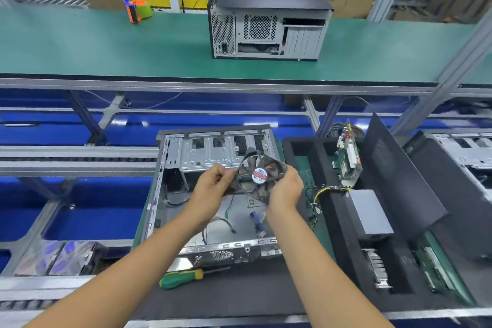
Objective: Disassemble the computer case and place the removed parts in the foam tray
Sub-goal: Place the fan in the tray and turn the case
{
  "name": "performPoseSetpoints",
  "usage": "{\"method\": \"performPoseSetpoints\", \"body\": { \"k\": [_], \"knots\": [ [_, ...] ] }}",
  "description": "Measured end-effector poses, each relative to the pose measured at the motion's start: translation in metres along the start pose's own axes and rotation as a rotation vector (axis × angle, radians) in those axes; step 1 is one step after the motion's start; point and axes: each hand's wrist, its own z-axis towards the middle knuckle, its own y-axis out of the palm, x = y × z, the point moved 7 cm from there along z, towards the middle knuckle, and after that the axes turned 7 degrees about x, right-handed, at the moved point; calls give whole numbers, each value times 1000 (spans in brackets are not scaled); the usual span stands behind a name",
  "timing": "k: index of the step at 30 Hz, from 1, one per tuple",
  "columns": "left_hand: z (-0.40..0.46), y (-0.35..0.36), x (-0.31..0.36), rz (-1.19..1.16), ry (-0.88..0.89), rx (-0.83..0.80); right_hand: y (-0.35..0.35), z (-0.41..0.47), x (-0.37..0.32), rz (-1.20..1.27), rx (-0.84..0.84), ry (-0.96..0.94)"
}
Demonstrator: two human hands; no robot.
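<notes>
Head view shows you holding the case fan [259, 176] above the open computer case [213, 194], which lies on its side at the near edge of the dark work mat [239, 293]. Your left hand [213, 184] pinches the fan's left rim; your right hand [286, 188] curls around its right rim. A thin cable hangs from the fan down into the case — I cannot tell whether it is unplugged, so check before you carry the fan away, and lift it clear of the metal edges. The foam tray [343, 234] sits just right of the case, already holding a board, a grey power supply [368, 212] and other parts; aim for a free pocket near its far-left corner. Keep your grip on the frame, not the blades. The hub sticker is red, white and blue — its writing is too small to read.
</notes>
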Motion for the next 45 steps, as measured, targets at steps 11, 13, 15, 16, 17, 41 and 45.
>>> {"method": "performPoseSetpoints", "body": {
  "k": [11,13,15,16,17,41,45],
  "knots": [
    [6,27,58,109,168,208,13,0,-46,173,-196,-5],
    [8,34,50,109,100,262,11,-1,-41,168,-294,-27],
    [12,44,44,124,60,282,3,4,-39,-8,-349,-201],
    [13,51,42,144,62,266,-5,8,-41,-116,-340,-317],
    [15,61,42,170,75,236,-14,13,-44,-205,-309,-418],
    [-22,309,-113,793,-5,-291,-275,178,30,-502,-253,-85],
    [-36,330,-129,738,-66,-366,-298,202,26,-548,-225,-53]
  ]
}}
